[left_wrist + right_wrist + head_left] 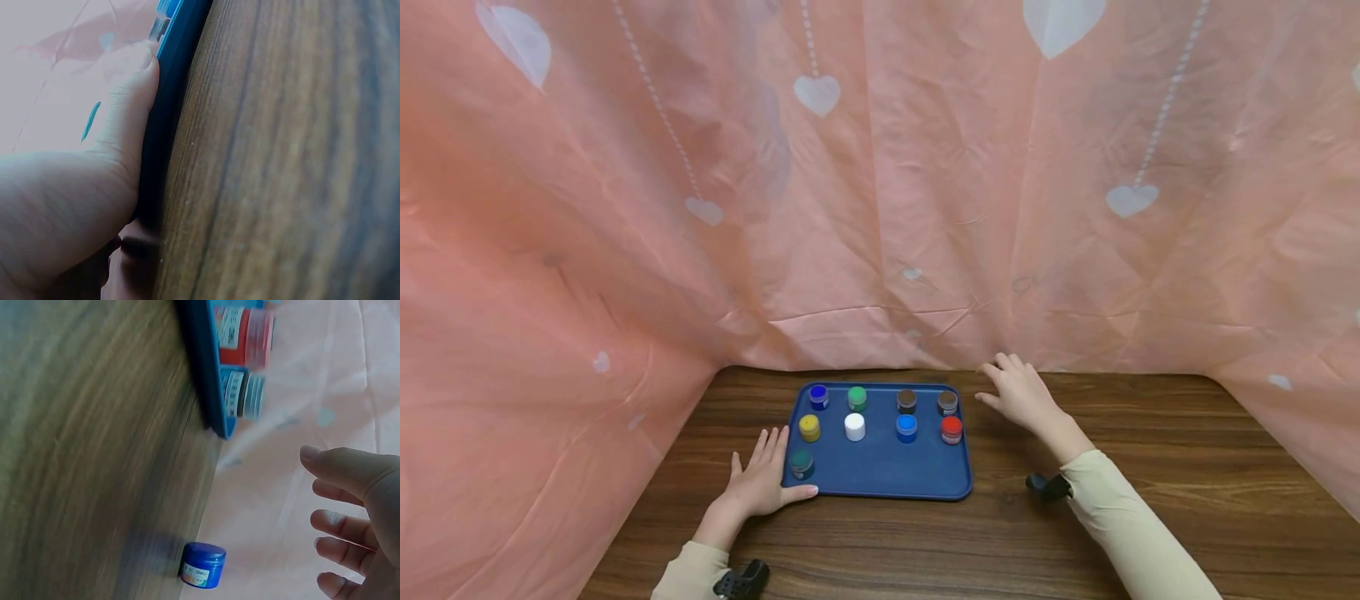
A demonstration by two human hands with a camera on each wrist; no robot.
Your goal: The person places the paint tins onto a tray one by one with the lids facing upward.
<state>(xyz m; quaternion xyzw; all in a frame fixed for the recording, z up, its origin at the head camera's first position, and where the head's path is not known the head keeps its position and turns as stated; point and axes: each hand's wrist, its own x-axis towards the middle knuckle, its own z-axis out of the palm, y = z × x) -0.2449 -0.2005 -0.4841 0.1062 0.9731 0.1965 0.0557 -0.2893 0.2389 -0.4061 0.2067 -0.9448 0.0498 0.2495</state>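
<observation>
My left hand [760, 479] rests against the left end of a blue tray [880, 481], fingers spread along its side and thumb on the front rim. The thumb and rim also show in the left wrist view. Beside the left fingers, inside the tray, stands a dark green paint jar [802, 464]. My right hand [1021, 395] hovers past the tray's back right corner, holding nothing, fingers loosely bent. In the right wrist view a dark blue paint jar [203, 565] stands on the table near that hand; the hand and arm hide it in the head view.
The tray's back row has a dark blue jar [818, 397], a green one [857, 398] and two dark-lidded jars [906, 401]. Before them stand yellow [809, 427], white [854, 427], blue [906, 428] and red [951, 430] jars. A pink curtain [925, 208] borders the wooden table [895, 550].
</observation>
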